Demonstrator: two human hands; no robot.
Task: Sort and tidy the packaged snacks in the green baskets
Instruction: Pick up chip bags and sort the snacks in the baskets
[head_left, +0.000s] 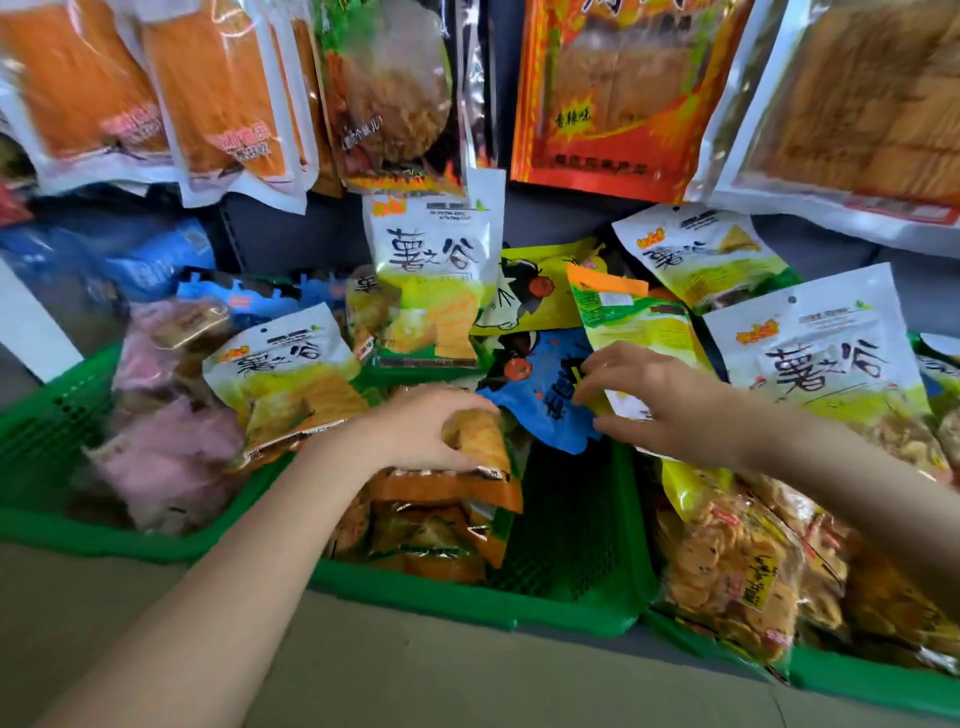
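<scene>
Your left hand (421, 428) curls around the top of an orange snack packet (480, 441) standing at the front of the stack in the middle green basket (467, 603), thumb on the near face and fingers over the far side. Your right hand (660, 402) reaches over the divide between the middle basket and the right green basket (857, 680), its fingertips pinching the lower edge of a green-and-orange packet (623, 317) that overlaps a blue packet (540, 389); the thumb is partly hidden, so how firm that pinch is cannot be told. More white-and-green bags (434, 270) lean loosely at the back, and pink packets (166, 415) fill the left green basket (47, 431). Expect all of these to be light, puffed with air, and slick on the film, so they probably slide against each other and flop when lifted by a corner. The contents look like brittle chips or crackers, so squeeze gently. Take each bag by its flat sealed seam at the top or bottom, where the film is stiffest, rather than across the puffed belly. The blue packet rests half over the basket's open right side and could slip down if you pull the one above it quickly.
</scene>
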